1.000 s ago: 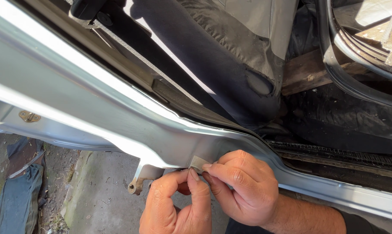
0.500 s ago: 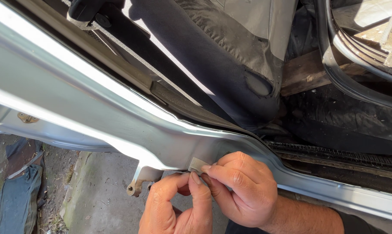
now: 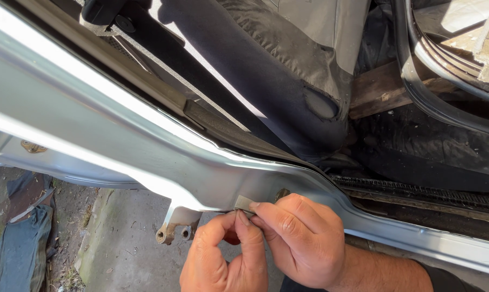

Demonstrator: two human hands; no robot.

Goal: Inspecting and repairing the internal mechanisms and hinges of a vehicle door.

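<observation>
One silver car body pillar (image 3: 120,140) crosses the view from upper left to lower right, bending where it meets the sill; its ends are cut off by both edges. Behind it sits one car seat (image 3: 287,70) in grey and dark fabric, with only its lower side and base in view. One black rubber door seal (image 3: 439,103) curves down the upper right, partly out of view. One wooden block (image 3: 379,89) lies beside the seat base, half hidden by it. At lower left, one bundle of dark cloth (image 3: 17,238) lies on the ground, cut off by the edge.

Two hands work at the bend of the pillar. The right hand (image 3: 304,243) is curled, its fingertips pinching one small grey square of sandpaper-like material (image 3: 245,203) flat against the lower edge of the metal. The left hand (image 3: 223,259) is closed too, thumb and forefinger pressed to the same piece from below. What the piece is made of is hard to tell.

One metal hinge bracket (image 3: 175,224) hangs from the pillar just left of the hands, showing two small round lugs. One brass-coloured fitting (image 3: 32,146) sits on the pillar at far left, too small to identify.
</observation>
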